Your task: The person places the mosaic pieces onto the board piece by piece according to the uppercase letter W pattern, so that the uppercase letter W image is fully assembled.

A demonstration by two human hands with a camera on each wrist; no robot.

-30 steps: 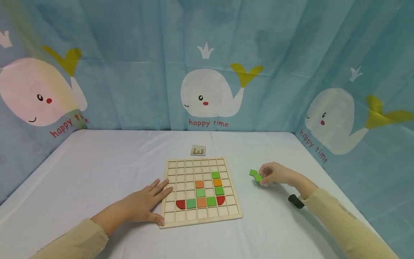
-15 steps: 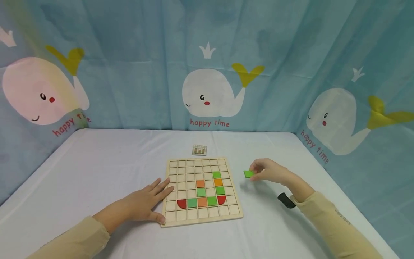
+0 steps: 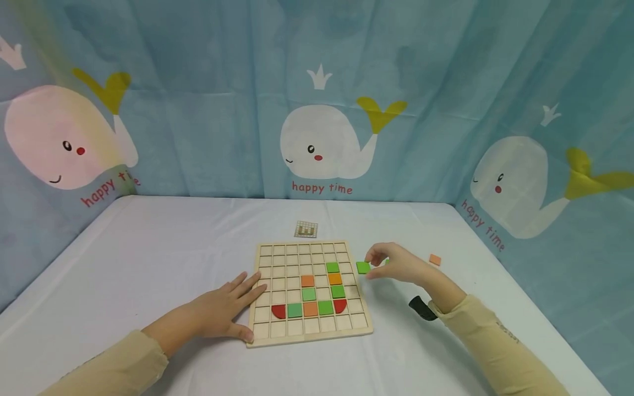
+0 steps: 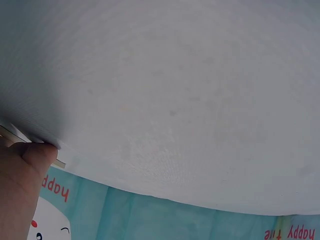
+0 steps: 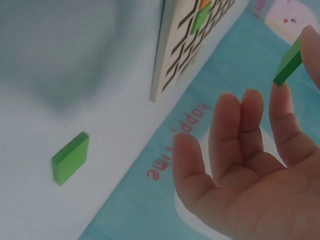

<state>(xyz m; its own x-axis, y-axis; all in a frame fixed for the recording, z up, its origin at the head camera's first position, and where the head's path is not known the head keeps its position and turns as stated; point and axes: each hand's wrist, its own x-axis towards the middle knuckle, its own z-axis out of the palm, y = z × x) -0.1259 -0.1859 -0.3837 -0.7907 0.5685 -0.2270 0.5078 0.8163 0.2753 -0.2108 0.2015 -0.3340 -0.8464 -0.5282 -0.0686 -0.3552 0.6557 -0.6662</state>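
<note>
My right hand (image 3: 398,265) pinches a green square tile (image 3: 362,268) between thumb and index finger, just off the right edge of the wooden grid board (image 3: 277,330). In the right wrist view the held tile (image 5: 289,62) is partly covered by the thumb, and the other fingers are off it. A second green tile (image 5: 71,158) lies on the table below this hand. My left hand (image 3: 215,311) rests with spread fingers on the board's left edge. On the board, red quarter-round pieces (image 3: 279,312) and green and orange squares (image 3: 308,281) fill several cells.
Behind the board lies a small card with a grid pattern (image 3: 306,229). An orange tile (image 3: 435,259) is on the table beyond the right forearm. A black object (image 3: 422,308) shows at the right wrist. A blue whale-print curtain (image 3: 218,137) stands around the white table.
My right hand has moved left towards the board with the green tile. A second green tile and an orange tile now show by the right arm. The left hand stays on the board.
</note>
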